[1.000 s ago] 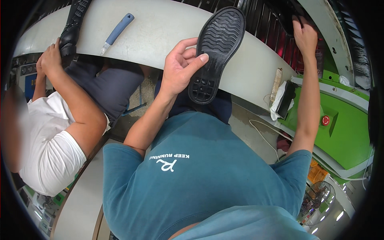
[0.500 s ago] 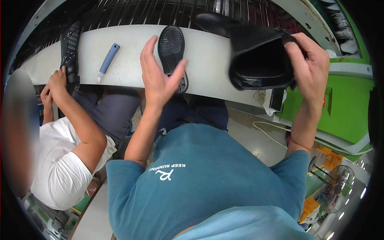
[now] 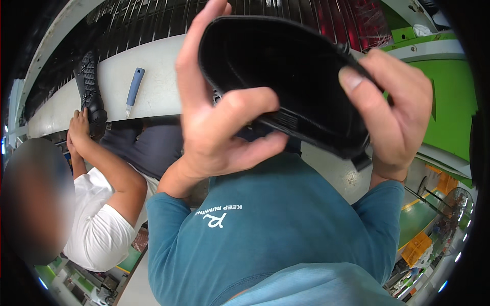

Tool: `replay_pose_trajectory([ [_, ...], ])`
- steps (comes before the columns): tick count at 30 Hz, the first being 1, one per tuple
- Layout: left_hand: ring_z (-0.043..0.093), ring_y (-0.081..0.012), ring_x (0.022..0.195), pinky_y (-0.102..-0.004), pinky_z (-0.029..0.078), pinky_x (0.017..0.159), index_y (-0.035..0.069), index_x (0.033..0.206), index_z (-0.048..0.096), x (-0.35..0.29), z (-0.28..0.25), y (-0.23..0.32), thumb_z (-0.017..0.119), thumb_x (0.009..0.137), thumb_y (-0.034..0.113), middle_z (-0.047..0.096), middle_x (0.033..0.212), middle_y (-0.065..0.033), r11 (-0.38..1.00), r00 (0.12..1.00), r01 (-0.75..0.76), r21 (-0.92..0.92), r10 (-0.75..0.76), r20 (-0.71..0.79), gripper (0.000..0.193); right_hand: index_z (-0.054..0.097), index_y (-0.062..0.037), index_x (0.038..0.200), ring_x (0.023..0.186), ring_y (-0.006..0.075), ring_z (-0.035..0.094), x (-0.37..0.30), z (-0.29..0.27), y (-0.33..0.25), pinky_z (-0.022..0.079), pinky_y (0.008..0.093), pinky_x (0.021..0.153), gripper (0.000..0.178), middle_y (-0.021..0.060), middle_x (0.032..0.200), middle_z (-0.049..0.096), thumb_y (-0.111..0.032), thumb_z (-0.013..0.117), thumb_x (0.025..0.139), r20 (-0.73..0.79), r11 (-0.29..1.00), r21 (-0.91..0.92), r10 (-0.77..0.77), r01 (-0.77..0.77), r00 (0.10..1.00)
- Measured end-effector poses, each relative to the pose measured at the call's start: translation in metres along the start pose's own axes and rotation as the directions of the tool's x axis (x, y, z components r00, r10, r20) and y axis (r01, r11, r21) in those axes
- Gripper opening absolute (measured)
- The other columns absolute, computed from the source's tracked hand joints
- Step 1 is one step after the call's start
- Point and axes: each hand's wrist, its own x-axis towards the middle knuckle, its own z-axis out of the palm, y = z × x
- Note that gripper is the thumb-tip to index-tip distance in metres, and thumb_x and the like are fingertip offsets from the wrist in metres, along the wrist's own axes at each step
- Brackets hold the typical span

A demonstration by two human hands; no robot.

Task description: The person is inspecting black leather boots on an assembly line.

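A tall black boot [image 3: 286,66] is held up close, its wide shaft opening facing me, the foot part hidden behind. My right hand [image 3: 393,102] grips the rim on the right, the thumb inside the opening and the other fingers outside. At the opposite side, my left hand [image 3: 219,117] closes on the boot: one finger reaches up along its outer side and another bends over the near edge of the rim. A small strip or tab [image 3: 361,160] sticks out at the lower right of the rim.
On the white worktop [image 3: 158,56] lies a blue-handled cutter [image 3: 135,92]. To my left, a person in a white shirt [image 3: 104,224] handles another black boot [image 3: 91,97]. Metal rollers or bars [image 3: 148,23] run behind the worktop. Green machinery [image 3: 451,102] stands to the right.
My right hand has brought the boot leftward and nearer. My left hand, open beside a black shoe sole before, now grips the boot. The sole is now hidden behind the boot.
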Motion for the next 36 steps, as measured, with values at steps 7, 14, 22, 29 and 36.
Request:
replay_pose_trajectory([
  [7, 0.054, -0.0582, 0.145, -0.0726, 0.031, 0.129, 0.01, 0.087, 0.07, 0.012, -0.018, 0.009, 0.097, 0.078, 0.043, 0.064, 0.136, -0.0327, 0.993, 0.999, 0.026, -0.112, -0.021, 0.045, 0.044, 0.063, 0.0056, 0.083, 0.065, 0.0118, 0.041, 0.0, -0.001, 0.007, 0.031, 0.0317, 0.06, 0.019, 0.0014, 0.07, 0.047, -0.009, 0.073, 0.089, -0.045, 0.997, 0.08, -0.017, 0.021, 0.999],
  [14, 0.059, -0.0585, 0.141, -0.0739, 0.027, 0.129, 0.011, 0.078, 0.068, 0.012, -0.037, -0.005, 0.099, 0.074, 0.045, 0.07, 0.123, -0.0324, 0.98, 0.992, 0.007, -0.199, 0.018, 0.124, 0.047, 0.048, 0.0013, 0.072, 0.062, 0.0133, 0.037, 0.013, 0.011, 0.004, 0.027, 0.0342, 0.058, 0.032, 0.0021, 0.067, 0.041, -0.01, 0.073, 0.088, -0.027, 0.994, 0.055, -0.09, 0.092, 0.996],
  [22, 0.04, -0.0585, 0.159, -0.0588, 0.032, 0.13, 0.004, 0.078, 0.067, -0.002, -0.064, -0.028, 0.094, 0.079, 0.03, 0.026, 0.172, -0.0464, 0.915, 0.98, 0.136, -0.379, -0.069, 0.186, 0.038, 0.076, 0.0064, 0.103, 0.082, 0.0114, 0.063, 0.089, 0.008, 0.034, 0.049, 0.0264, 0.075, 0.021, 0.0045, 0.09, 0.069, -0.011, 0.065, 0.108, -0.256, 0.967, 0.251, 0.024, 0.042, 0.966],
  [29, 0.042, -0.0555, 0.159, -0.0543, 0.035, 0.129, 0.005, 0.079, 0.064, -0.002, -0.072, -0.02, 0.086, 0.069, 0.011, 0.03, 0.174, -0.042, 0.919, 0.977, 0.177, -0.352, -0.119, 0.18, 0.025, 0.08, 0.0053, 0.116, 0.104, 0.0443, 0.078, 0.269, 0.0, 0.078, 0.061, 0.0503, 0.091, 0.086, 0.0292, 0.107, 0.08, -0.076, 0.074, 0.089, -0.257, 0.766, -0.595, 0.104, -0.242, 0.961],
  [36, 0.046, -0.0517, 0.158, -0.0505, 0.04, 0.125, 0.007, 0.081, 0.065, -0.016, -0.079, -0.032, 0.084, 0.068, 0.009, 0.035, 0.172, -0.0416, 0.922, 0.964, 0.238, -0.304, -0.186, 0.193, 0.023, 0.078, -0.0004, 0.107, 0.102, 0.0388, 0.076, 0.316, 0.03, 0.125, 0.059, 0.0456, 0.092, 0.049, 0.025, 0.106, 0.078, -0.031, 0.099, 0.076, -0.357, 0.957, -0.267, 0.015, -0.117, 0.934],
])
